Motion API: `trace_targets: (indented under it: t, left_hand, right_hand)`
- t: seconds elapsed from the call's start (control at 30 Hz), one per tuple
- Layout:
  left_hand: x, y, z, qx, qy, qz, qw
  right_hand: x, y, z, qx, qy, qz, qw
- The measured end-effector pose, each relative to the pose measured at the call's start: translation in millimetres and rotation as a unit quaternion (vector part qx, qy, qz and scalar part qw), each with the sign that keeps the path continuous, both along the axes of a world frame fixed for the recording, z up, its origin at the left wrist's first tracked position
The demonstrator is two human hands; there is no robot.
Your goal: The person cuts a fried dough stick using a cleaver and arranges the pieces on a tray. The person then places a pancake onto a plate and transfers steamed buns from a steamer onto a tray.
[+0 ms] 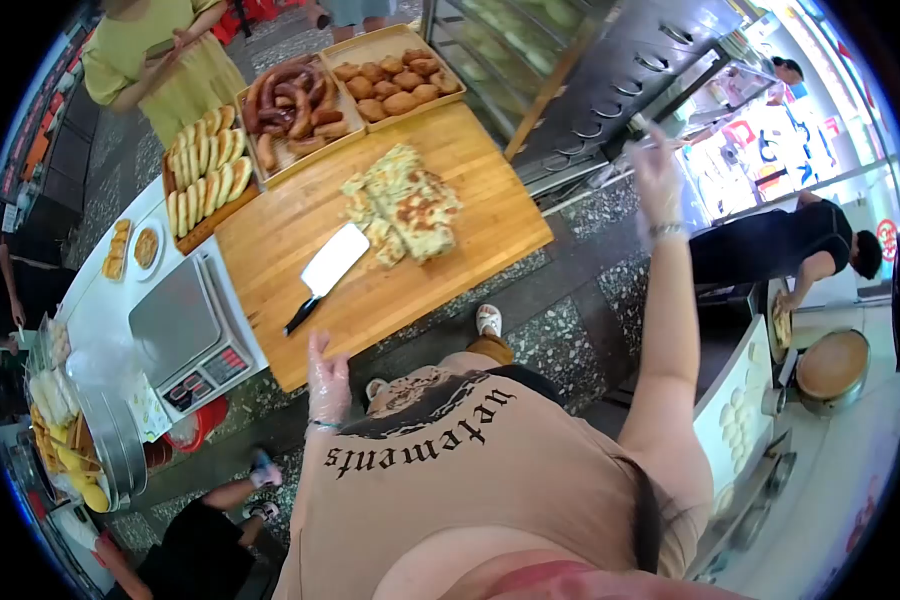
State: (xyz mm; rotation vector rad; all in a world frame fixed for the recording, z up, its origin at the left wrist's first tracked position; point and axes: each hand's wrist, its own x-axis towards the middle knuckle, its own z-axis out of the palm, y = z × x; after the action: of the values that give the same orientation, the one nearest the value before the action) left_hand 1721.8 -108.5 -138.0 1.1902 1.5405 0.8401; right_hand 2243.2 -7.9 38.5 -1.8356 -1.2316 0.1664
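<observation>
My left hand (327, 382), in a clear plastic glove, is at the near edge of the wooden board (490, 190), fingers stretched out and holding nothing. Just beyond its fingertips lies a cleaver (334, 262) with a black handle and a wide, pale blade. The blade rests beside a browned, green-flecked flatbread (410, 205), which has cut pieces along its left side. Out to the right, my right hand (658, 180) is raised off the board near the metal cabinet. It also wears a clear glove; its fingers look extended, slightly blurred, with nothing visible in them.
Trays of sausages (295, 100), round fried buns (395, 85) and flat stuffed breads (208, 165) line the far side. A scale (185, 320) stands left. A metal cabinet (610, 90) is at right. A co-worker (780, 240) bends over a counter; another person (160, 60) stands opposite.
</observation>
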Motion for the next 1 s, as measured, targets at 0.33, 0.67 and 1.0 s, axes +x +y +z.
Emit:
trace_targets:
  t: [0.33,0.67,1.0]
  left_hand:
    - [247,42,17,-0.03,0.004,0.052,0.998]
    - [275,57,-15,-0.054,0.028,0.056,0.997]
    - [300,77,-39,-0.009,-0.021,-0.002,1.0]
  right_hand:
    - [252,224,92,-0.085,-0.36,-0.015,0.929]
    - [272,215,82,-0.019,-0.37,0.049,0.927]
    - [261,204,86,-0.029,-0.357,0.056,0.932]
